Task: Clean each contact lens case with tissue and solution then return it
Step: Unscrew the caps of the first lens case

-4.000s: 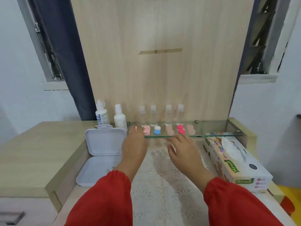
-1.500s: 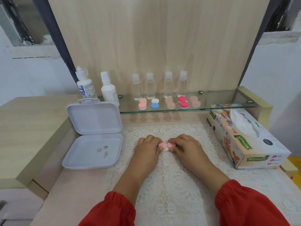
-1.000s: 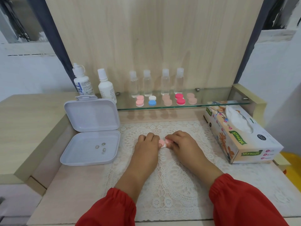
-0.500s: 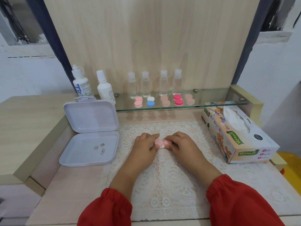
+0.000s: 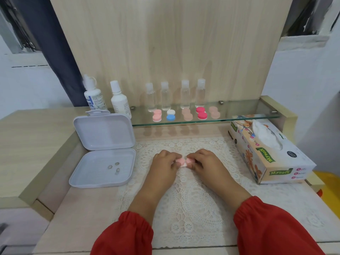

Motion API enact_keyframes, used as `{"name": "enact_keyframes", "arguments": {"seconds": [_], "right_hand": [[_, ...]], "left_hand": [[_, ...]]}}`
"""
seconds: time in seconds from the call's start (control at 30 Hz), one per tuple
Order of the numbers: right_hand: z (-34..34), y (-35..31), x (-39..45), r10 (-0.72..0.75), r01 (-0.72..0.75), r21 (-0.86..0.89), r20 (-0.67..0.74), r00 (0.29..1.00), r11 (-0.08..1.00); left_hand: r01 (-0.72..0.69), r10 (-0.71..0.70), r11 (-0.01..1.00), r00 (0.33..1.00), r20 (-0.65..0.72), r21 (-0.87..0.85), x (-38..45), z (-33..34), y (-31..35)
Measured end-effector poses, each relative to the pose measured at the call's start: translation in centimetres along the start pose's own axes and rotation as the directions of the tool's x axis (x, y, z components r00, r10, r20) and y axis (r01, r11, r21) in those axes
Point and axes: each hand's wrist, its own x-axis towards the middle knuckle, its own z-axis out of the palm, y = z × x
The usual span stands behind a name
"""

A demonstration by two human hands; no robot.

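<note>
With a pink lens case [image 5: 183, 161] now off the twelve-o'clock shelf [image 5: 239, 119], we see left hand [image 5: 164, 163] and right hand [image 5: 203, 162] pinching its caps: opening begins.

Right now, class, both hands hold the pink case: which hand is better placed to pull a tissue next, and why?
The right hand. The tissue box sits just to its right, a tissue sticking up from the top. The left hand would have to cross over the right, so it should hold the pink case.
</note>
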Motion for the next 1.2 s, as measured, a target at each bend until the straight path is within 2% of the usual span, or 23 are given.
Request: {"name": "enact_keyframes", "arguments": {"seconds": [0.13,0.27,0.43,0.6,0.77,0.83,0.93,1.1,1.2], "right_hand": [[0.0,0.0,-0.14,-0.002,0.002,-0.001,-0.009,1.0,1.0],[-0.05,-0.09,-0.13,-0.01,0.01,0.002,-0.005,1.0,1.0],[-0.14,-0.07,-0.16,-0.005,0.005,0.008,-0.002,1.0,1.0],[0.0,0.05,-0.13,-0.013,0.013,-0.001,-0.001,1.0,1.0],[-0.07,-0.02,-0.11,-0.006,0.006,-0.006,0.002,1.0,1.0],[-0.05,-0.03,-0.14,-0.012,0.012,-0.012,0.002,1.0,1.0],[0.06,0.09,-0.1,-0.019,0.019,-0.022,0.0,1.0,1.0],[-0.04,-0.03,-0.06,-0.012,0.012,-0.031,0.007,1.0,0.999],[-0.09,-0.07,-0.08,-0.02,0.02,-0.027,0.006,1.0,0.999]], "left_hand": [[0.011,-0.006,0.993,0.999,-0.048,0.114,-0.15,0.38,0.28],[-0.024,0.023,0.999,0.999,0.026,0.034,-0.27,-0.05,-0.16],[0.017,-0.011,0.994,0.998,-0.055,0.109,-0.19,0.33,0.39],[-0.051,0.052,0.994,0.999,-0.009,0.093,-0.36,0.13,-0.03],[0.026,-0.018,0.994,0.997,-0.071,0.109,-0.2,0.34,0.61],[-0.015,0.026,0.99,0.997,-0.071,0.143,-0.39,0.42,0.55],[-0.059,0.062,0.994,0.998,-0.034,0.089,-0.62,0.15,0.31],[-0.016,0.025,0.992,0.997,-0.076,0.129,-0.37,0.37,0.56],[-0.05,0.059,0.989,0.997,-0.059,0.139,-0.49,0.42,0.41]]}}
